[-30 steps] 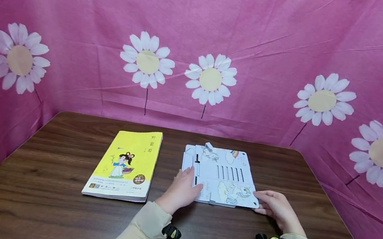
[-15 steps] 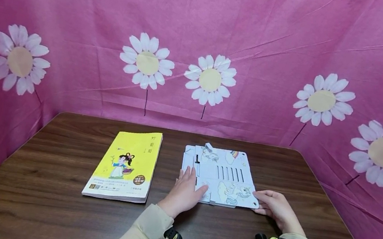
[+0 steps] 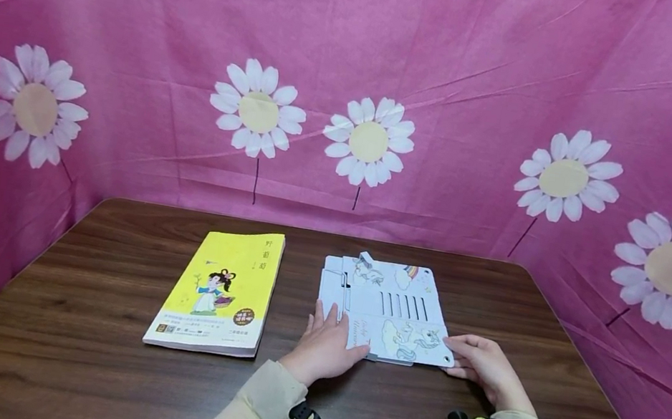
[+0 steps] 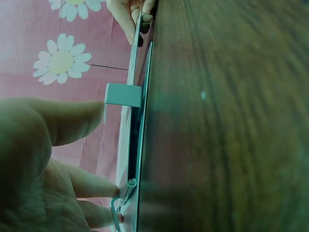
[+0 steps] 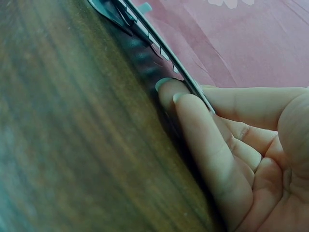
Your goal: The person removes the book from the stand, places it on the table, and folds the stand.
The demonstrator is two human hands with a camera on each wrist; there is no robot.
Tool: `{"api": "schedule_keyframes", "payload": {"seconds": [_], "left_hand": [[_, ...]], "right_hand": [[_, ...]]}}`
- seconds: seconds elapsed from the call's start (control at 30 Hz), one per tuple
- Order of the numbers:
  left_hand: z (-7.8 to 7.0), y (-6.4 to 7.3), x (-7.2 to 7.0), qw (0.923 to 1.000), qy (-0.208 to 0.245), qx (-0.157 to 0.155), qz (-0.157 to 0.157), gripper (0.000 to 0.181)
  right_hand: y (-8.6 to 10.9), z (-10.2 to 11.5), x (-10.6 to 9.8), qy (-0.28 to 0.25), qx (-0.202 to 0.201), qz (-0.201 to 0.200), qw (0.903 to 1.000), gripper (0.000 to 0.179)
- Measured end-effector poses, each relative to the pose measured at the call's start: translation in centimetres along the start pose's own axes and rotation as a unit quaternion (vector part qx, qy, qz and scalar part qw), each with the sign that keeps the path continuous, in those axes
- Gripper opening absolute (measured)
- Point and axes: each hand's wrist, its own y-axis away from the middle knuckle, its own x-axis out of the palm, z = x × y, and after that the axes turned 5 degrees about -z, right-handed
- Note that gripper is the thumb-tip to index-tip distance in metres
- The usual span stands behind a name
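A white folding book stand (image 3: 403, 303) printed with unicorns and a rainbow lies nearly flat on the table. My left hand (image 3: 321, 351) rests at its near left corner, fingers spread and fairly straight. In the left wrist view, its fingertips touch a bent wire (image 4: 116, 210) at the stand's edge, and the thumb points at a small grey clip (image 4: 124, 94). At the near right corner my right hand (image 3: 485, 366) pinches the stand. The right wrist view has the thumb above the panel and fingers (image 5: 205, 145) beneath it, between panel and tabletop.
Left of the stand lies a thick yellow book (image 3: 237, 260) with a cartoon figure on its cover. A dark wooden table (image 3: 104, 276) carries both. Behind it hangs a pink cloth (image 3: 476, 57) printed with white daisies.
My left hand has slid toward me along the stand's left side, uncovering more of the panel and its lettering. The right hand keeps its pinch in the same place.
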Motion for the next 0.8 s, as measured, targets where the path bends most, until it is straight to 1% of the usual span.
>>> {"api": "schedule_keyframes", "payload": {"seconds": [0.2,0.43,0.57,0.7,0.8], "left_hand": [[-0.04,-0.11,-0.03,0.9999,-0.003,-0.009,0.007,0.075],[-0.16,-0.07,-0.31,0.9999,-0.001,-0.008,0.009,0.076],[-0.17,0.0,-0.42,0.9999,0.0,-0.005,0.01,0.076],[-0.13,0.02,-0.45,0.9999,0.011,-0.004,0.01,0.076],[-0.06,0.0,-0.42,0.9998,0.019,-0.003,0.01,0.076]], "right_hand": [[0.09,0.07,0.01,0.005,-0.002,0.003,1.0,0.032],[0.06,0.15,-0.02,-0.008,0.0,0.008,0.9999,0.026],[0.09,0.14,-0.01,0.0,0.001,0.005,1.0,0.03],[0.14,0.14,-0.01,0.007,0.001,0.002,1.0,0.034],[0.16,0.12,0.0,0.006,0.0,0.003,1.0,0.034]]}}
